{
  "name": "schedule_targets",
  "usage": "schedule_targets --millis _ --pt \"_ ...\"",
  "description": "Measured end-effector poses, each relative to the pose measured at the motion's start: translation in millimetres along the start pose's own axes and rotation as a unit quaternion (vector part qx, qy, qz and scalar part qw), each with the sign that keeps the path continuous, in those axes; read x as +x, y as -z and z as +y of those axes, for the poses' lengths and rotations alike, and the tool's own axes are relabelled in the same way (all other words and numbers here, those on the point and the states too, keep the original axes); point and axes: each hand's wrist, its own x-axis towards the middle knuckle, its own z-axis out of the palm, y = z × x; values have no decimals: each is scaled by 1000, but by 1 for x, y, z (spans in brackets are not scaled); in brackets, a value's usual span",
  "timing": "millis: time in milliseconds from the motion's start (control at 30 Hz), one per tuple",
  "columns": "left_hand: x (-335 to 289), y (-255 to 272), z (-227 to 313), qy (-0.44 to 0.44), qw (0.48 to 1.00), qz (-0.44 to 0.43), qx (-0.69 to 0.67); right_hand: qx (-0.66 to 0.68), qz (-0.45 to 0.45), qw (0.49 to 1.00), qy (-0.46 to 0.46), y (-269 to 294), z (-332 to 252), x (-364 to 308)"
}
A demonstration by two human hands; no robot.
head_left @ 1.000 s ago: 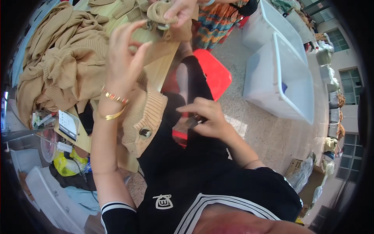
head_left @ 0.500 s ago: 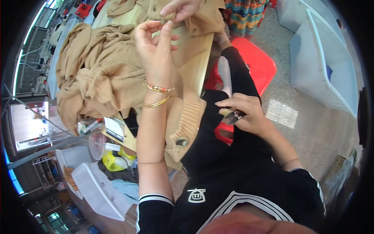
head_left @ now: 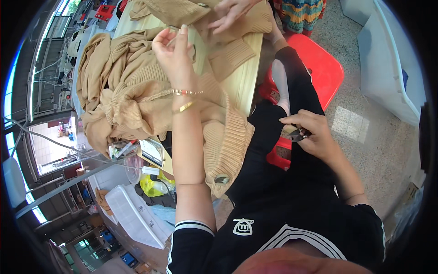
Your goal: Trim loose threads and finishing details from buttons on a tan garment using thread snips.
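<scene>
One bin (head_left: 382, 59) holds something blue (head_left: 405, 78); left fingers (head_left: 181, 42) pinch perhaps a button (head_left: 173, 28), right fingers (head_left: 297, 119) grip snips (head_left: 299, 135).

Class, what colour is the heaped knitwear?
The heaped knitwear is tan, seen best in the head view.

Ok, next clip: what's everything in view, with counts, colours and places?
Wooden table: one, pale, upper centre
Knitted garments: several, tan, on the table
Button: one, dark, on ribbed knit by the left forearm
Thread snips: one, dark, in the right hand
Plastic stool: one seat, red, right of the table
Plastic bins: two, translucent, upper right
Plastic bag: one, yellow, lower left
Co-worker's hand: one, bare, top centre
Background clutter: uncounted, mixed colours, left
Left hand: one, bare, over the table; fingertip item unclear
Right hand: one, bare, above lap
</scene>
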Motion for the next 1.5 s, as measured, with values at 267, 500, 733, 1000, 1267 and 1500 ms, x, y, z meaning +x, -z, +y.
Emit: schedule_targets --millis 267,500,733,1000,1267,1500 --pt "44 -5 -18 0 985 -66 -158 23 -10 1000 4 -8 14 -2" --pt "-36 5 37 -64 967 -114 -217 16 25 997 71 -3 5 17" --pt "-107 32 70 -95 977 -165 -98 -29 121 935 331 -8 -60 96" --pt "-130 33 63 -71 982 -172 4 124 164 939 276 -25 -80 103" --pt "-125 32 55 -109 976 -182 44 90 208 845 483 -45 -37 138" --pt "-127 19 65 -115 972 -200 34 448 102 888 -15 -51 -45 105"
